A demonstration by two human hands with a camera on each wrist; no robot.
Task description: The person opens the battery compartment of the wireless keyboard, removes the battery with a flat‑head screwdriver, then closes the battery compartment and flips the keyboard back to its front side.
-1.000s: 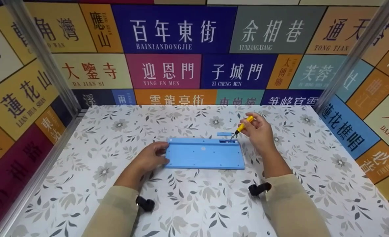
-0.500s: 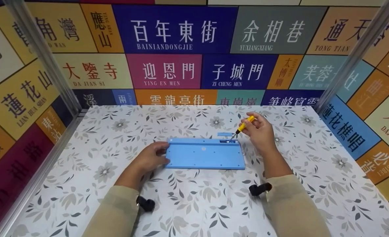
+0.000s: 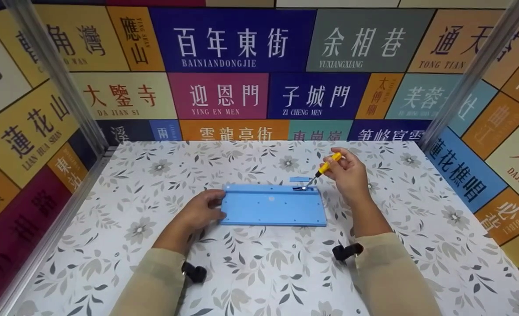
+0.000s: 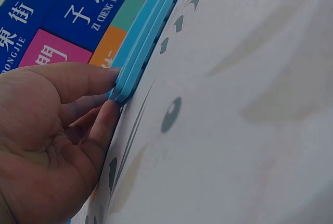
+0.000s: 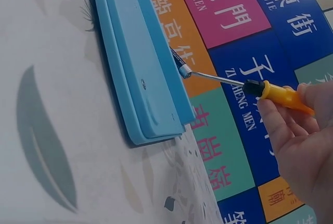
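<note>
A light-blue keyboard [image 3: 272,208] lies face down on the table, its battery compartment uncovered at the far right corner. My left hand [image 3: 202,208] holds the keyboard's left edge, thumb and fingers at the corner in the left wrist view [image 4: 57,135]. With my right hand [image 3: 349,175] I grip a yellow-handled screwdriver [image 3: 329,164] slanting down to the compartment. In the right wrist view, the screwdriver's metal shaft [image 5: 216,77] reaches the end of a battery [image 5: 182,65], which sticks up above the keyboard's edge. The small blue battery cover [image 3: 300,179] lies just behind the keyboard.
A white cloth with grey leaves and flowers covers the table [image 3: 259,267]. Behind it stands a wall of coloured panels [image 3: 224,94] with Chinese lettering. Metal posts [image 3: 73,83] rise at both back corners. Black wrist cameras [image 3: 194,272] sit at both sleeves.
My right hand has shifted slightly up and right, and the screwdriver leans over more. One end of the battery has risen from its slot. My left hand and the keyboard stay put.
</note>
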